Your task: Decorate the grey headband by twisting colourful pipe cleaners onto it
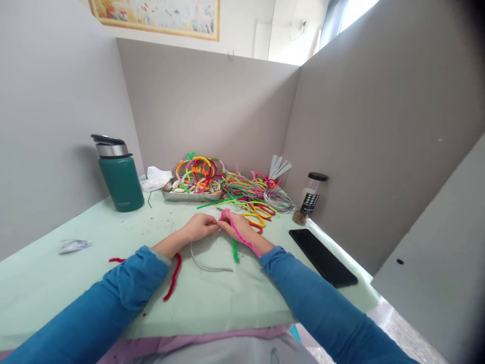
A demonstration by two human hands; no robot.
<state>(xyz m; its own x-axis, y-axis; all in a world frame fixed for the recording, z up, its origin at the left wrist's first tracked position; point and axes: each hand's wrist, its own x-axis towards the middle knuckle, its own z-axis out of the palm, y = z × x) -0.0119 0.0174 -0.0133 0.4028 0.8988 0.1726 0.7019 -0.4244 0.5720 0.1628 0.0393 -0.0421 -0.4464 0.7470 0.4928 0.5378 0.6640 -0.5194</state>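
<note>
My left hand (197, 226) and my right hand (239, 226) meet above the middle of the table, fingertips pinched together. A pink pipe cleaner (239, 235) runs from the right fingers back over that wrist. From beneath the left hand a grey wire (204, 266) curves down over the cloth; its upper end seems to reach the pinched fingers. What exactly lies between the fingertips is too small to make out. A short green pipe cleaner (235, 252) lies below my right hand. Beside the left wrist is a red pipe cleaner (173, 278), partly under the arm.
Behind the hands stand a metal tray (191, 196) of small pieces and bent pipe cleaners, a pipe cleaner pile (246, 184) and a grey wire coil (278, 200). A green bottle (120, 182) is left; a jar (308, 199) and black phone (322, 257) are right. Grey partitions enclose the table.
</note>
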